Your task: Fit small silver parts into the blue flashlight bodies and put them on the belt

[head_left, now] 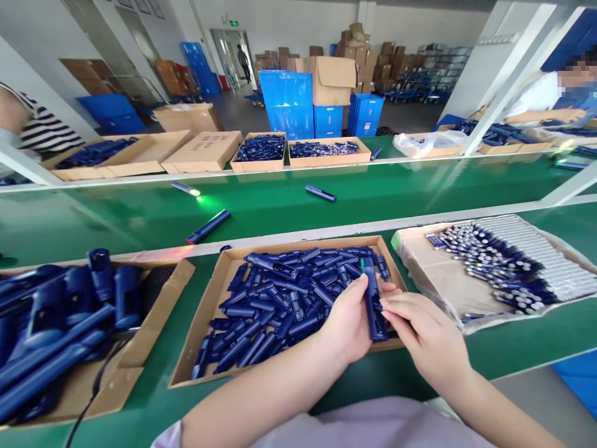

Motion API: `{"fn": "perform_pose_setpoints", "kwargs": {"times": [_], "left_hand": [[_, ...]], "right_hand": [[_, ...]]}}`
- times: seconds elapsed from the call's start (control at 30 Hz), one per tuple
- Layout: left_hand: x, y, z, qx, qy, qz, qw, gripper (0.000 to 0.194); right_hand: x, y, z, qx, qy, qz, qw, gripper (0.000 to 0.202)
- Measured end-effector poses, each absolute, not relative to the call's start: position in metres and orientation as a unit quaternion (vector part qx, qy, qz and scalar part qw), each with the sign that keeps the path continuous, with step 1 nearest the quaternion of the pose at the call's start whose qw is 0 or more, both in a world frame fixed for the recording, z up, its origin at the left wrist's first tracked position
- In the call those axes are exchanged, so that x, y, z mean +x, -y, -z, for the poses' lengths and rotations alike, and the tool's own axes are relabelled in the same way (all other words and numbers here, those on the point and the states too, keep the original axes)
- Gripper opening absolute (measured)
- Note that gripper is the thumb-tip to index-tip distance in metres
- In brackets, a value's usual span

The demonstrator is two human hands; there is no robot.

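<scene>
two hands are busy here, and one blue tube [372, 286] is right between them, its length running from twelve o'clock down to six, a touch of green showing at the top end. your left hand [347, 320] has it, coming in from eight o'clock, half curled, thumb laid along the side, a snug hold. your right hand [431, 333] is over at four o'clock, thumb and forefinger nearly together at the opening in the tube's side; whether they pinch a separate piece, i cannot tell.

below the tube and spreading to nine o'clock, a cardboard tray [198, 323] full of small blue parts [280, 298]. at three o'clock, a lined tray [443, 280] with silver-and-blue cylinders [517, 280], some in tidy rows, others tumbled loose. far out at nine, a cardboard box [163, 305] heaped with bigger blue pieces [84, 298].

look up to the green belt [270, 218]: two glowing tubes [208, 227] near ten o'clock, apart from each other, and one unlit tube [321, 193] lying at eleven.
</scene>
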State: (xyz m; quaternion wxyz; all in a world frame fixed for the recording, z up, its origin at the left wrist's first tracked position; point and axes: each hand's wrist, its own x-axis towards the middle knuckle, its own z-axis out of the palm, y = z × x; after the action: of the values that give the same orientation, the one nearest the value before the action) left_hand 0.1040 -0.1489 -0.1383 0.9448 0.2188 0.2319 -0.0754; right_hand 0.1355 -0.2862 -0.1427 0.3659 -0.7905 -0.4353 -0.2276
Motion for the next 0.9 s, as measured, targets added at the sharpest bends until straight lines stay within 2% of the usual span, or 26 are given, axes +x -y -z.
{"fn": "perform_pose_setpoints", "kwargs": {"times": [0.13,0.23,0.4,0.47,0.63,0.73,0.83,0.9], "left_hand": [[0.104,0.147,0.143,0.219,-0.222,0.070,0.948,0.030],[0.106,0.144,0.145,0.207,-0.221,0.058,0.951,0.027],[0.109,0.140,0.148,0.200,-0.227,0.025,0.953,0.024],[0.109,0.141,0.148,0.213,-0.221,0.023,0.951,0.024],[0.108,0.146,0.145,0.316,-0.177,-0.025,0.932,0.026],[0.105,0.145,0.139,0.456,-0.125,-0.131,0.872,0.025],[0.098,0.140,0.130,0.705,-0.006,-0.171,0.688,0.033],[0.091,0.137,0.122,0.835,0.081,-0.161,0.520,0.037]], "right_hand": [[0.129,0.280,0.152,-0.784,0.435,0.273,0.348,0.015],[0.123,0.278,0.156,-0.781,0.452,0.254,0.349,0.018],[0.117,0.283,0.151,-0.791,0.514,0.198,0.265,0.032],[0.118,0.286,0.149,-0.794,0.518,0.176,0.265,0.035],[0.130,0.290,0.151,-0.833,0.364,0.115,0.401,0.025],[0.129,0.281,0.152,-0.798,0.222,-0.069,0.556,0.031],[0.119,0.267,0.147,-0.622,0.104,-0.315,0.710,0.041],[0.111,0.259,0.142,-0.521,0.054,-0.385,0.760,0.036]]}}
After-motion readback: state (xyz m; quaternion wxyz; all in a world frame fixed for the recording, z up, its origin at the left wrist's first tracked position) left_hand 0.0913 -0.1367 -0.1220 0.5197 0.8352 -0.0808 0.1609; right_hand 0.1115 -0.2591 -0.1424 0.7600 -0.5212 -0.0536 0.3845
